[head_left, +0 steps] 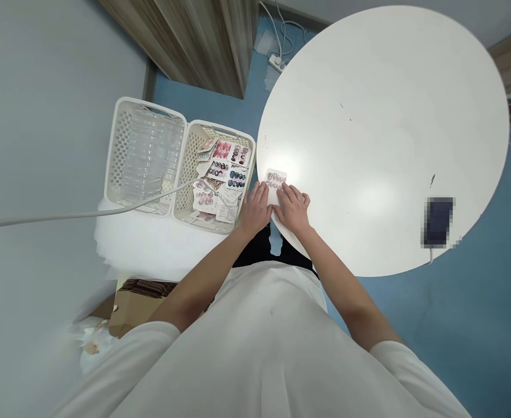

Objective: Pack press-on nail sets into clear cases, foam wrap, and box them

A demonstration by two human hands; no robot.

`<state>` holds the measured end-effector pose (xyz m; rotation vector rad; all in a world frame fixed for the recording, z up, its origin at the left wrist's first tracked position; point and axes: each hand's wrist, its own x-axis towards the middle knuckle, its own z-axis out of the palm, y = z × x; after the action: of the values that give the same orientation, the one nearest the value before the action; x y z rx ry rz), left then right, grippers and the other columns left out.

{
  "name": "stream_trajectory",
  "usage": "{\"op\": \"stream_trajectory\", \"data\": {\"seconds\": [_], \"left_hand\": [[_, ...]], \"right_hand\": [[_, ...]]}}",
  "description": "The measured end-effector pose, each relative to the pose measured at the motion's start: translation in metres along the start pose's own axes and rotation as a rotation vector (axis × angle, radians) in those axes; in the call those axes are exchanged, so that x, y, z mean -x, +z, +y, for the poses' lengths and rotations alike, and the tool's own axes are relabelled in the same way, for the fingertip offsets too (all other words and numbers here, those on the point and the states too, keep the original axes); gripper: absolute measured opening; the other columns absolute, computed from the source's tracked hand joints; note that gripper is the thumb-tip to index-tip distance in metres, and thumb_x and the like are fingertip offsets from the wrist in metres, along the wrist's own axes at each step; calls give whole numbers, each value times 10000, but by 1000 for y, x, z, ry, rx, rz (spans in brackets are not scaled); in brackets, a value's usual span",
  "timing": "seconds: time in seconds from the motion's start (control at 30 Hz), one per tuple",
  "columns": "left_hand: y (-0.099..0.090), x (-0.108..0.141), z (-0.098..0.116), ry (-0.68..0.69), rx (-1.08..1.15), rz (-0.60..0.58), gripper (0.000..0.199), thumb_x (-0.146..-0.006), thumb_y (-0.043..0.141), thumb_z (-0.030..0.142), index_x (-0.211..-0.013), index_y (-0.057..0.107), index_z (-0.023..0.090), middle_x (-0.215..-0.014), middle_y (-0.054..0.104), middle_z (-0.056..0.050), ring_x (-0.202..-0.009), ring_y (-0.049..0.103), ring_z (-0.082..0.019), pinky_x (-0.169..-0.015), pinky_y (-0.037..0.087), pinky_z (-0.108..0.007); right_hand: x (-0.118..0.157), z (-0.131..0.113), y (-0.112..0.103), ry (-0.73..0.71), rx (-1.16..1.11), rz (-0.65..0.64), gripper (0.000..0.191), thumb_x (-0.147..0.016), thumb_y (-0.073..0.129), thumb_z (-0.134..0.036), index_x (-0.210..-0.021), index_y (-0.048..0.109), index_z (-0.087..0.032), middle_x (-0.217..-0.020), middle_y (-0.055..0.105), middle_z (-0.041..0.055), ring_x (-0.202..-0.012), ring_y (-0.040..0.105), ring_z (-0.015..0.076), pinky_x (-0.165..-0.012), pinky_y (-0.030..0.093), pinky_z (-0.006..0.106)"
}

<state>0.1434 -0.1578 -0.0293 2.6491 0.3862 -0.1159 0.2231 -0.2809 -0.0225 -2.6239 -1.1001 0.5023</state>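
There are two hands point(255, 210), one card point(276, 179) on the one table point(390, 116), two baskets point(111, 145) and one power strip point(277, 62).

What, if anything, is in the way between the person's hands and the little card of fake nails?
Nothing visible is in the way: the left hand and right hand are right at the card, fingers seemingly touching its sides. The basket of cards is off to the left, not between them.

White nail card point(276, 179), pinkish nails in rows, flat nr tbl point(390, 133) edge.
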Motion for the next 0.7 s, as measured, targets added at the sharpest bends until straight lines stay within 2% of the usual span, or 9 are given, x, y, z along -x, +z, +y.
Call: {"op": "stream_trajectory", "data": {"seconds": [0.37, 0.7], "left_hand": [[-3, -1, 3, 30, -8, -61, 541, -879, 355, 301, -1376, 284, 99, -1439, 313, -152, -1365, 190, -264, -1074, 190, -469], [-1, 7, 8, 5, -35, -23, 528, -879, 359, 327, -1354, 311, 101, -1446, 296, -155, -1365, 189, -264, -1057, 219, -468]], "right_hand": [[4, 4, -1, 12, 20, -2, 464, -876, 359, -387, -1282, 430, -173, -1422, 348, 144, -1290, 274, 301, -980, 152, 501], [11, 11, -7, -11, 16, 13, 449, -869, 373, -389, -1265, 435, -186, -1429, 344, 124, -1279, 307, 271, -974, 200, 458]]}}
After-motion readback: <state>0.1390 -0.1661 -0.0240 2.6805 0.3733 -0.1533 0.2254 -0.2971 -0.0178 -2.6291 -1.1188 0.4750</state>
